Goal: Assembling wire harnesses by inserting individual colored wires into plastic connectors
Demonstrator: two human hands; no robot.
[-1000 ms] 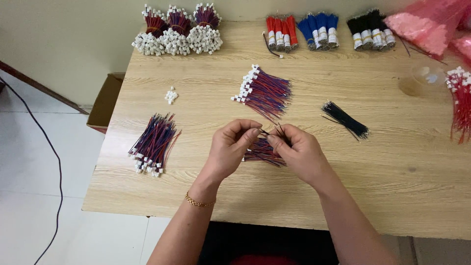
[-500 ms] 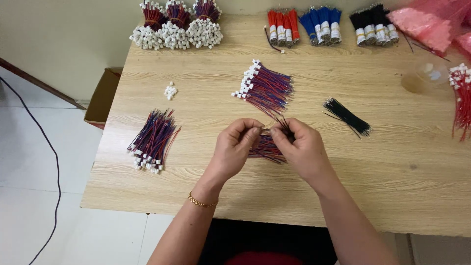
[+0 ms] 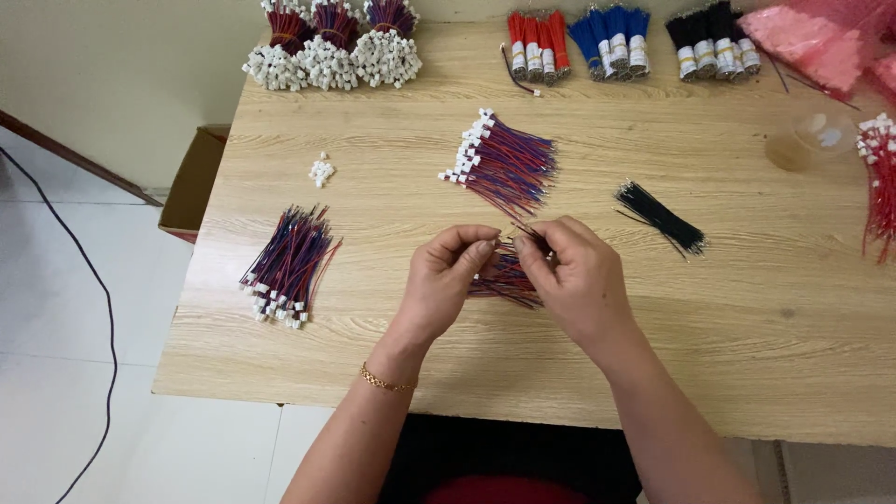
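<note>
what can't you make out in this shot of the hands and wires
Head view:
- small wire bundle between left hand and right hand: mostly covered by the fingers.
- what the fingertips pinch: too small to tell.
- red wires: cut off by the right edge.
- pink bag: cut off at the top corner.

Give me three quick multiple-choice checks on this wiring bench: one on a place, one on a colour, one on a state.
1. Where does the bunch of thin black wires lie?
A. Right of the hands
B. By the cardboard box
C. On the floor

2. What colour are the connectors on the wire bundle just beyond the hands?
A. Yellow
B. White
C. Green

3. What are the left hand and right hand doing?
A. Resting flat and apart
B. Lifting the box
C. Pinching a small wire bundle together

Answers:
1 A, it lies on the wooden table to their right.
2 B, white plugs line its end.
3 C, both sets of fingertips meet over it.
</note>
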